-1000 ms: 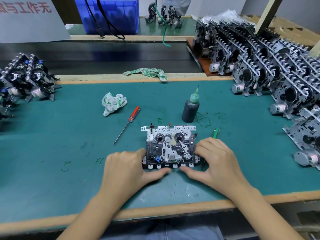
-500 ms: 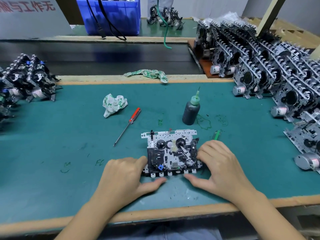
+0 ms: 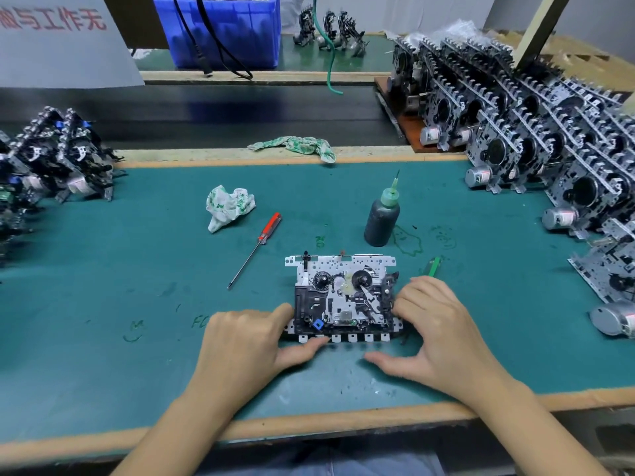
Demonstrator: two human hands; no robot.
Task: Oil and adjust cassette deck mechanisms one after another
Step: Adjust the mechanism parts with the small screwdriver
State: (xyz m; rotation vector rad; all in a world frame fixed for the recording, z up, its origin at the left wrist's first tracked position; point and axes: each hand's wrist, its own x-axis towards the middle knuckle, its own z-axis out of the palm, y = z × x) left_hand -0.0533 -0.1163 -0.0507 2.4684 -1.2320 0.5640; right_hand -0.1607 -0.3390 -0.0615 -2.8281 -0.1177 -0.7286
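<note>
Two hands (image 3: 247, 341) (image 3: 443, 324) flank a cassette mechanism (image 3: 343, 297) on green matting (image 3: 137, 269).

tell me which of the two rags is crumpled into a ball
The white-and-green rag on the green mat, left of the red-handled screwdriver. The other rag lies stretched out flat along the wooden strip behind.

1. Left hand (image 3: 245, 341) lies palm down, knuckles up, fingers (image 3: 275, 312) curled forward and thumb stretched out to the right.
2. Right hand (image 3: 443, 333) mirrors it — fingers bent, thumb reaching left.
3. Both bare forearms run in from the near edge — converging.
</note>
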